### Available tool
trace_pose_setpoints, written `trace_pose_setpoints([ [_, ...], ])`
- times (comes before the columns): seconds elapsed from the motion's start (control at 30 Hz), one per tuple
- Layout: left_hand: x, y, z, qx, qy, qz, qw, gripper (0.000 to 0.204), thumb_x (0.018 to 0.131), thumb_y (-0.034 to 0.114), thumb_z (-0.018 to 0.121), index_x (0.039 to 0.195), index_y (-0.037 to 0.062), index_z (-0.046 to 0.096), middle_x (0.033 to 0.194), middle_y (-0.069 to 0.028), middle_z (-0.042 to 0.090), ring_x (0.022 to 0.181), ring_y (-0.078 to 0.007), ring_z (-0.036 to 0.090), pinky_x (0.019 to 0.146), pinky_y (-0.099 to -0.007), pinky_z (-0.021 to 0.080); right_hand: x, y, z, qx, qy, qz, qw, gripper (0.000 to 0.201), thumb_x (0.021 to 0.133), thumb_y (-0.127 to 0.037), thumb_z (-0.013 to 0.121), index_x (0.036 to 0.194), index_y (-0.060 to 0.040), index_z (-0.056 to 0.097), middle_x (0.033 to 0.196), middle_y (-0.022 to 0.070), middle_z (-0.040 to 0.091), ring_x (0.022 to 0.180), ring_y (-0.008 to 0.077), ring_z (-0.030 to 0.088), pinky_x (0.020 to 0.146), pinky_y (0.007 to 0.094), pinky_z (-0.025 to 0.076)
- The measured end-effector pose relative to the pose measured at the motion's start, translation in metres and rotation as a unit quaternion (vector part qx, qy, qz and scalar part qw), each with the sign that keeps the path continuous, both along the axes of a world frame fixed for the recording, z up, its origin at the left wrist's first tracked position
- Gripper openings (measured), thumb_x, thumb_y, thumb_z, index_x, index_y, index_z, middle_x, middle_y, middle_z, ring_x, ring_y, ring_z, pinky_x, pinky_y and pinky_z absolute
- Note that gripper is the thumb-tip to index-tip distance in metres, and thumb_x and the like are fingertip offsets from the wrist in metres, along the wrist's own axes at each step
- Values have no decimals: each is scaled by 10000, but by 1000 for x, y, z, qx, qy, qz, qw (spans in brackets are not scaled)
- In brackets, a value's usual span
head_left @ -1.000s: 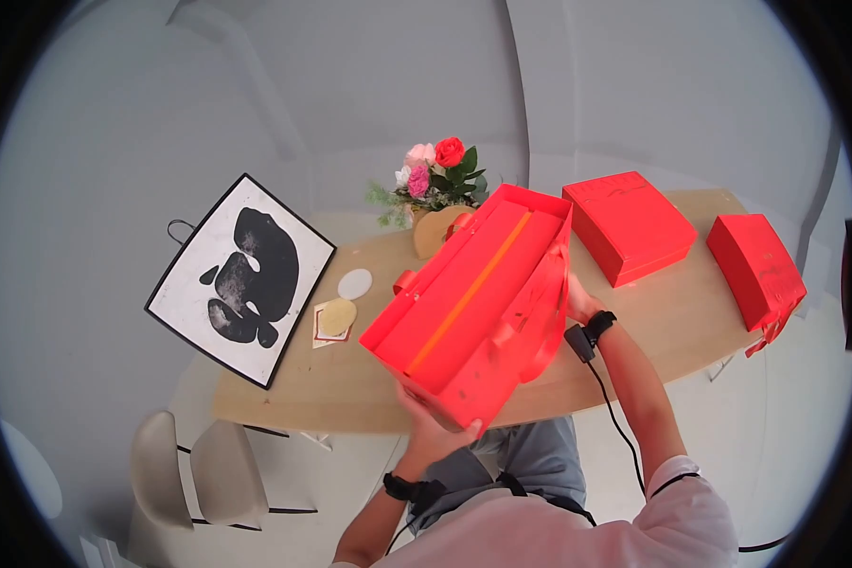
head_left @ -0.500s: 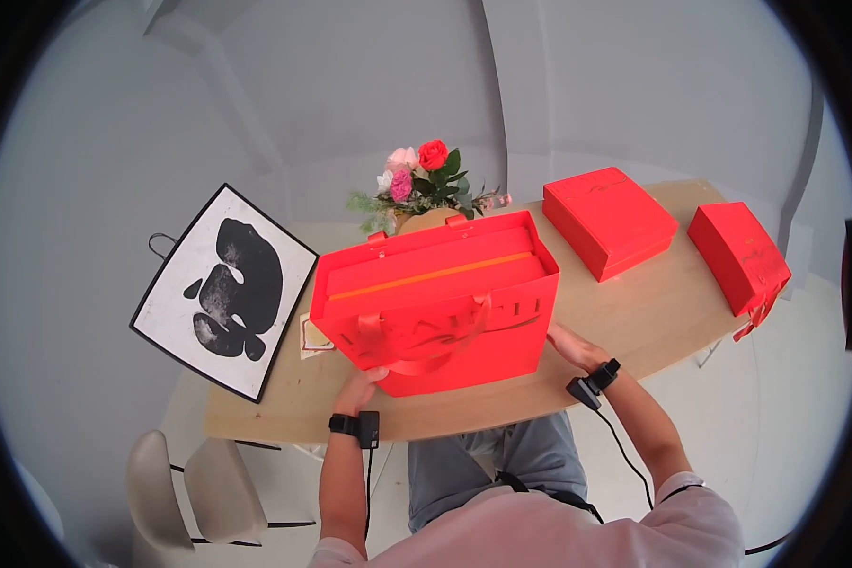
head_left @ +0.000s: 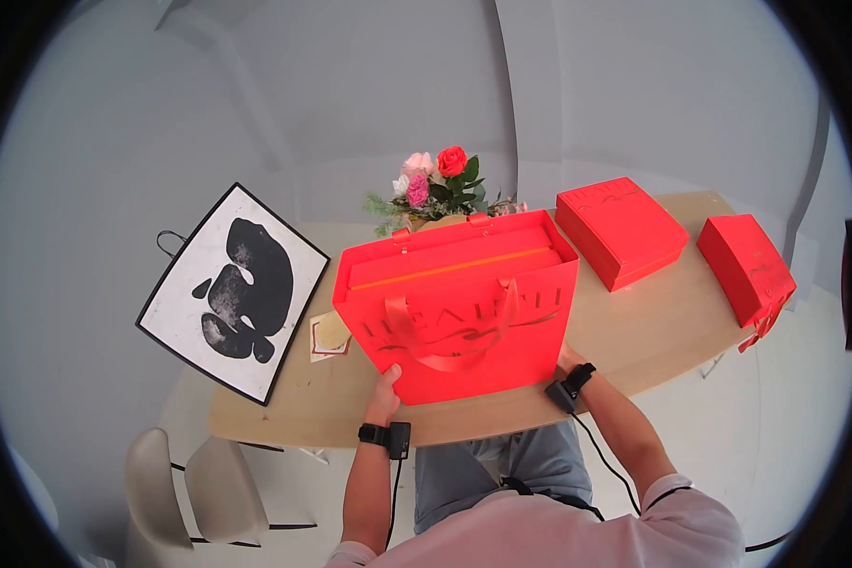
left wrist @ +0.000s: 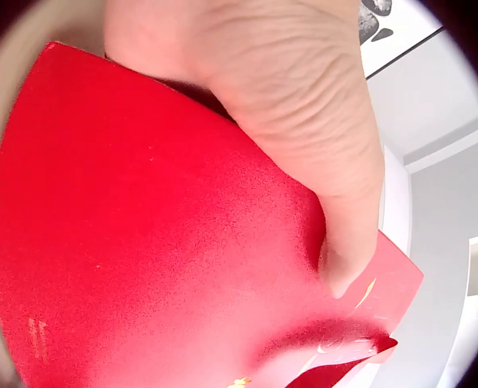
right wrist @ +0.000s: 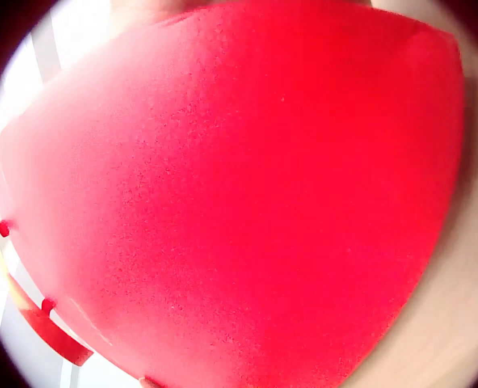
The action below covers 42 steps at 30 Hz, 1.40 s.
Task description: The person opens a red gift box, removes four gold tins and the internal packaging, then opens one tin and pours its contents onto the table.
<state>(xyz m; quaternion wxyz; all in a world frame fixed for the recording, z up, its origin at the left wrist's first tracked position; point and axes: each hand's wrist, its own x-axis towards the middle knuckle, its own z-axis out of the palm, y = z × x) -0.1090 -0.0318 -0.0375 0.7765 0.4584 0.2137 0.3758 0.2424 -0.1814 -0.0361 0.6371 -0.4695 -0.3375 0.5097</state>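
A large red gift bag with ribbon handles stands upright on the wooden table, its lettered front towards me. Inside it sits a red box with an orange stripe. My left hand grips the bag's left edge; in the left wrist view its thumb lies on the front face while the fingers are behind the side. On the opposite side my right hand is against the bag's lower right edge, its fingers mostly hidden. The bag's red front fills the right wrist view.
Two red boxes, a wide one and a narrow one, are at the right. Flowers stand behind the bag. At the left are a white panel with black shapes and a small card. Chairs stand left.
The bag has gone from tilted in both hands to upright on the table, turning its lettered front towards me. Over the last half second the right hand came in against its side.
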Motion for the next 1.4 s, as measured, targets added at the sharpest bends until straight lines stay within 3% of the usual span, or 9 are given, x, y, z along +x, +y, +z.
trace_pose_setpoints([
  [0.17,10,-7,29,13,19,12,1000,718,1016,570,492,1495,45,388,1497,-115,495,1371,-269,490,1158,-456,404,9,-7,4,24,-40,-9,999,552,1086,-372,431,1509,-20,384,1448,90,500,1287,182,499,1075,357,459],
  [0.33,13,-6,32,-7,80,28,996,901,954,771,290,1559,104,310,1551,-100,428,1411,-263,439,1166,-464,389,4,-10,-1,30,-71,-16,997,522,1090,-345,432,1494,-15,407,1421,81,526,1253,175,526,1052,347,479],
  [0.53,34,-3,77,-33,19,15,999,892,985,759,242,1563,81,296,1546,-102,426,1411,-256,430,1157,-440,389,10,6,9,39,-106,-22,993,493,1095,-319,433,1479,-11,429,1395,73,552,1219,167,552,1030,338,498],
  [0.73,30,33,1,-42,56,39,997,820,1011,696,328,1546,75,328,1490,-97,479,1342,-246,500,1095,-417,461,-2,-4,22,14,53,-53,997,438,1091,-266,459,1457,-25,450,1353,68,572,1158,176,599,957,331,546],
  [0.8,28,29,3,-67,59,43,995,801,1017,678,344,1541,72,336,1480,-100,490,1329,-241,514,1088,-409,469,-13,-12,48,2,-16,-43,999,438,1089,-278,459,1451,-32,456,1346,78,580,1146,186,612,952,338,550],
  [0.93,30,22,13,-99,69,47,992,753,1032,623,396,1528,58,355,1441,-99,525,1281,-221,553,1053,-378,496,-9,-7,37,-12,17,-56,998,441,1087,-283,457,1454,-37,455,1334,84,590,1144,189,618,948,341,551],
  [1.0,20,41,-34,-94,79,35,992,735,1035,602,418,1523,55,362,1431,-91,531,1266,-211,561,1043,-367,499,-7,-6,29,4,103,-62,993,433,1088,-275,448,1455,-45,455,1323,79,596,1140,184,621,938,338,553],
  [1.2,21,27,-35,-69,63,49,994,677,1047,527,473,1513,47,374,1409,-68,538,1242,-182,567,1013,-336,507,-2,-8,25,-10,-33,-78,996,429,1090,-277,440,1455,-53,454,1311,73,600,1142,169,615,946,321,542],
  [1.4,22,30,-45,-84,55,58,993,682,1044,515,489,1531,59,350,1432,-81,519,1274,-200,552,1028,-343,503,-2,-6,15,-3,-24,-108,994,400,1075,-228,490,1428,-41,480,1290,73,605,1127,153,612,921,316,551],
])
